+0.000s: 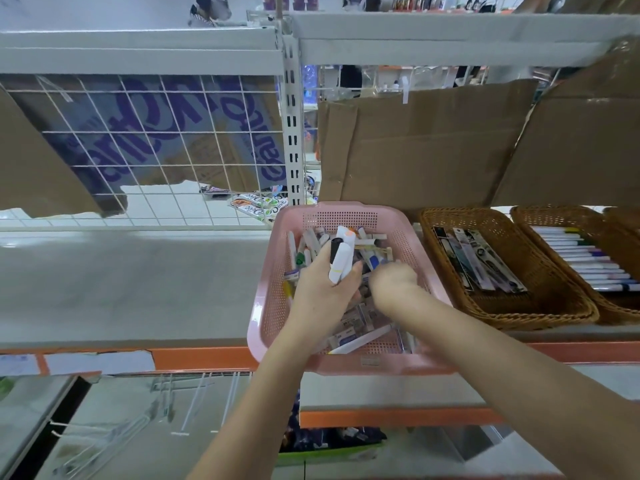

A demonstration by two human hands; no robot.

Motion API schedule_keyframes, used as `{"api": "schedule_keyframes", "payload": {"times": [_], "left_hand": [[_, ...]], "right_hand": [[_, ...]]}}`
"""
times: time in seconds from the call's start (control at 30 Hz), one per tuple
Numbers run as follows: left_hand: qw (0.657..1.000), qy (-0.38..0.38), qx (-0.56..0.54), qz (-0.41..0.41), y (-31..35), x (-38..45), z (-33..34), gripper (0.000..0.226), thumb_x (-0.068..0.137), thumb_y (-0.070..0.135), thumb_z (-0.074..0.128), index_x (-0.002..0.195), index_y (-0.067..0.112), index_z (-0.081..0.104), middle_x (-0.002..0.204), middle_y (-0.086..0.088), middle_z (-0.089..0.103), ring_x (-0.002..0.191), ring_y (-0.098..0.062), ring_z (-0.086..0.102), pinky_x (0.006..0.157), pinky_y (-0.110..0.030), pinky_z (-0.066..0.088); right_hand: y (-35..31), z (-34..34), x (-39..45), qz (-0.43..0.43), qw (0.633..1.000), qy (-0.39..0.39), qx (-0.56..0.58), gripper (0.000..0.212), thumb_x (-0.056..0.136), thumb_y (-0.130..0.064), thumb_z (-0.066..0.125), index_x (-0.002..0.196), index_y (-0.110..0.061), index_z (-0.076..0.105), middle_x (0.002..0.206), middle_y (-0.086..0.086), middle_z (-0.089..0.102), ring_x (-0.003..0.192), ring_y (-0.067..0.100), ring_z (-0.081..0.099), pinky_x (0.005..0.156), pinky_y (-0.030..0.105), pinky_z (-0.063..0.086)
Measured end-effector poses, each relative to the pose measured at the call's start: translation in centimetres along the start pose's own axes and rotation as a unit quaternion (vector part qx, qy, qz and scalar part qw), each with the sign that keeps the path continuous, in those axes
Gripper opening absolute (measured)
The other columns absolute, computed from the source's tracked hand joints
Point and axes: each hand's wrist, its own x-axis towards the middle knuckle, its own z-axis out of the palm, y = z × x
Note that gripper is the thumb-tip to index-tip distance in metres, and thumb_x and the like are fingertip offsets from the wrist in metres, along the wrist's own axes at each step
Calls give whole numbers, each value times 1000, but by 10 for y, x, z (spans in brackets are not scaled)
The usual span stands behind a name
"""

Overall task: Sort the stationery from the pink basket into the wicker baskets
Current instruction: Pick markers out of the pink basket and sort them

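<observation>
Sorting in progress at a shop shelf (138, 289). Pink basket (277, 306) sits at the shelf's front edge, its near rim overhanging. Both hands are inside it.

Left hand (323, 289): fingers curled round a bunch of markers (341, 258), white barrels, one black cap showing, tips pointing up and away. Looks like three or four in the bunch; exact count not readable. Right hand (393, 280): knuckles up, fingers dug down into the pile; whether they grip anything I cannot tell.

Handling, as judged: markers and pens are light, rigid plastic with smooth barrels, so they are likely to slide against each other when bundled. Best held across mid-barrel, several side by side, as the left hand does. Caps may pull off if grabbed by the end. The small boxed items (356, 313) low in the basket look like flat card packs, light, easy to pinch by the edges. A long white pen (360, 341) lies at an angle near the front wall. Nothing here seems fragile.

Counts: one pink basket, contents a loose heap, too jumbled to count, a few dozen pieces at a guess. Two wicker baskets plain, just right of the pink one. Near wicker basket (512, 306) holds about four or five flat carded packs (481, 261), laid aslant. Far wicker basket (540, 216) holds a row of white pens (588, 261), a dozen or more, laid parallel. A possible third basket shows at the frame edge, unclear.

Cardboard (433, 140) hangs behind the baskets.
</observation>
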Motion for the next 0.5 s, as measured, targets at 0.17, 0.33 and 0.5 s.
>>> {"api": "schedule_keyframes", "payload": {"times": [0.17,0.33,0.5], "left_hand": [[999,13,41,4,-6,4,1,27,88,22,58,69,35,45,57,11,48,50,-8,38,48,-18,35],[999,9,38,14,-8,3,0,34,88,22,58,63,40,44,55,13,45,49,-6,35,48,-18,34],[1000,4,28,12,-6,2,-1,34,88,20,58,63,39,45,56,12,45,49,-6,35,46,-18,33]], "right_hand": [[-1,0,0,1,999,-42,0,59,97,-11,46,149,-5,19,157,13,16,145,28,14,114,37,22],[6,-8,-7,40,999,-16,27,49,91,-8,51,139,-4,40,143,15,41,126,27,47,92,31,46],[3,-13,-9,42,999,7,-7,53,89,-4,51,140,0,36,144,19,38,125,28,48,79,26,46]]}}
